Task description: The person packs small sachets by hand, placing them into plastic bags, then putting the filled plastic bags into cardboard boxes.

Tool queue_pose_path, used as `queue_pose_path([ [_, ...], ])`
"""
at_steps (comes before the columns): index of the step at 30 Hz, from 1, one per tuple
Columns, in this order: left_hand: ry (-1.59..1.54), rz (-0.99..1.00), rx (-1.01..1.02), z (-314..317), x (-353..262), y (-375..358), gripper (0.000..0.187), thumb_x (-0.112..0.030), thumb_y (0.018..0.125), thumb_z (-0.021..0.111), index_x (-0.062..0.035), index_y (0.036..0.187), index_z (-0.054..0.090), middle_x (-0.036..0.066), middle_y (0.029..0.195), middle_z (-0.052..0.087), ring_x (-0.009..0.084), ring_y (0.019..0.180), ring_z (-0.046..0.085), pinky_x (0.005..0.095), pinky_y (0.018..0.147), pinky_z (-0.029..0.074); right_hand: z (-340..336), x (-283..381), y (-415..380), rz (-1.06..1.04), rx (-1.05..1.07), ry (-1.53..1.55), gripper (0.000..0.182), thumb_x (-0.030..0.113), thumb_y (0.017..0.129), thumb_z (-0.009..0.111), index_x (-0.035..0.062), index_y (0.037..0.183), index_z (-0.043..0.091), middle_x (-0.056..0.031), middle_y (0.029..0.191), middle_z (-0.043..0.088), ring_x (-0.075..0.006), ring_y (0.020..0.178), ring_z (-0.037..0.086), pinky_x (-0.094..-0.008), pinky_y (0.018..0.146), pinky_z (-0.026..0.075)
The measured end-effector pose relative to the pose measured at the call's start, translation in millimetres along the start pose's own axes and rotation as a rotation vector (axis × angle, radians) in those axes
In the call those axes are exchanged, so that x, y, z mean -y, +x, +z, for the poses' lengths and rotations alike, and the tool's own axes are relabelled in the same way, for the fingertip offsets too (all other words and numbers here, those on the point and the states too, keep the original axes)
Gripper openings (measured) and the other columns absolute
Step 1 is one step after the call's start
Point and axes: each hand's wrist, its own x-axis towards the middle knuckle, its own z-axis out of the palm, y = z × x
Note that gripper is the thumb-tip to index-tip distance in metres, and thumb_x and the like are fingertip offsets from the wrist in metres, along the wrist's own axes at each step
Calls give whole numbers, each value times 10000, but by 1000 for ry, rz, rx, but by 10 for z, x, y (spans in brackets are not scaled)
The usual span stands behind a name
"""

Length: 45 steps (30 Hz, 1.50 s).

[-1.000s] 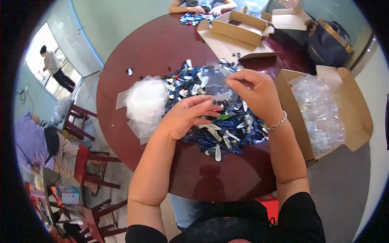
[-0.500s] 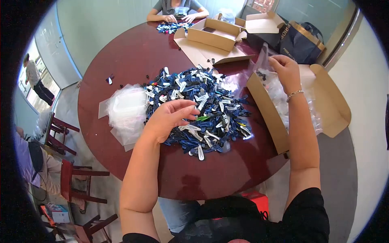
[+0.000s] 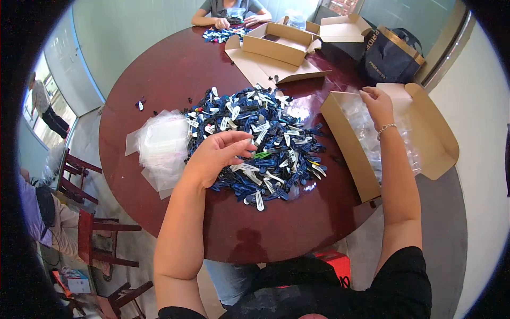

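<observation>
My left hand point(image 3: 220, 154) hovers over the near left part of a big heap of blue, black and white hair clips point(image 3: 260, 127). Its thumb and fingertips are pinched together; whatever may be between them is too small to make out. My right hand point(image 3: 378, 103) is over the far end of an open cardboard box point(image 3: 353, 151), its fingers apart and holding nothing visible. Clear plastic bags point(image 3: 366, 125) fill that box. Left of the heap lies a stack of flat transparent bags point(image 3: 164, 133).
Across the round table point(image 3: 234, 223) a person point(image 3: 234, 13) handles a smaller clip pile point(image 3: 223, 35). Open cardboard boxes point(image 3: 276, 48) and a dark tote bag point(image 3: 393, 56) stand at the back right. Wooden stools point(image 3: 101, 239) are at left; a person point(image 3: 47, 106) stands by the doorway.
The clear bag that my right hand held above the box is out of its fingers, and the hand has moved slightly right and down. My left hand has barely moved.
</observation>
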Motion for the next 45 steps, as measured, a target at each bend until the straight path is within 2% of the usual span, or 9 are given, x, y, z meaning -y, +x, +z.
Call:
queue_pose_path([
  [7, 34, 4, -13, 22, -10, -11, 411, -311, 895, 634, -17, 1179, 592, 71, 1025, 668, 126, 920, 626, 232, 756, 479, 2, 395, -194, -266, -64, -328, 305, 170, 828, 687, -21, 1062, 645, -139, 988, 681, -226, 927, 655, -321, 832, 508],
  [11, 159, 35, 28, 45, -33, -12, 305, -266, 901, 629, -19, 1079, 642, 51, 955, 686, 108, 856, 627, 247, 744, 500, 212, 1038, -567, -715, 8, -321, 188, 100, 831, 640, -10, 984, 641, -155, 1057, 655, -282, 994, 627, -357, 880, 477],
  [16, 127, 114, 192, 59, -184, -151, 214, -228, 883, 671, -15, 876, 681, 57, 794, 691, 92, 740, 650, 229, 666, 530, 844, 1578, -1075, -774, 410, -94, 191, 68, 806, 643, 12, 988, 650, -151, 1045, 657, -306, 1000, 619, -368, 888, 473],
  [19, 120, 237, 579, 41, -237, -252, 226, -126, 858, 692, 19, 1029, 664, 99, 875, 703, 142, 831, 672, 259, 748, 542, 1402, 1636, -1227, -899, 617, 9, 237, 100, 782, 695, 25, 1004, 660, -145, 1047, 661, -305, 997, 618, -378, 897, 480],
  [22, 184, 192, 870, 92, -236, -292, 483, -116, 820, 726, 19, 1247, 542, 145, 1076, 663, 176, 987, 641, 281, 786, 542, 1944, 1766, -1440, -982, 781, 214, 252, 138, 780, 695, 52, 1013, 653, -138, 1051, 653, -319, 988, 607, -391, 866, 498],
  [29, 314, 262, 1074, 249, -220, -363, 791, -346, 735, 808, 4, 1341, 438, 183, 1085, 651, 242, 999, 644, 321, 778, 552, 2454, 2075, -1855, -1344, 907, 326, 496, 260, 716, 775, 17, 1112, 602, -129, 1128, 611, -317, 1005, 564, -380, 877, 483],
  [40, 334, 293, 1087, 342, -57, -330, 806, -430, 713, 799, 22, 1304, 489, 148, 1075, 673, 232, 964, 653, 313, 807, 510, 2627, 2050, -2121, -1434, 765, 99, 151, 119, 736, 706, 41, 821, 609, -53, 897, 608, -242, 843, 588, -334, 739, 501],
  [42, 303, 288, 1094, 336, -74, -329, 802, -434, 715, 795, 19, 1303, 492, 146, 1079, 673, 231, 962, 654, 311, 807, 510, 2622, 2001, -2064, -1286, 732, 393, 125, 115, 736, 713, 54, 741, 604, -55, 790, 607, -247, 764, 600, -338, 663, 503],
  [45, 352, 275, 1059, 324, -108, -349, 785, -423, 718, 793, 19, 1296, 497, 151, 1080, 672, 230, 968, 654, 313, 812, 511, 2418, 1973, -1937, -1082, 892, 334, 140, 112, 716, 739, 61, 715, 609, -62, 735, 599, -256, 722, 599, -357, 640, 501],
])
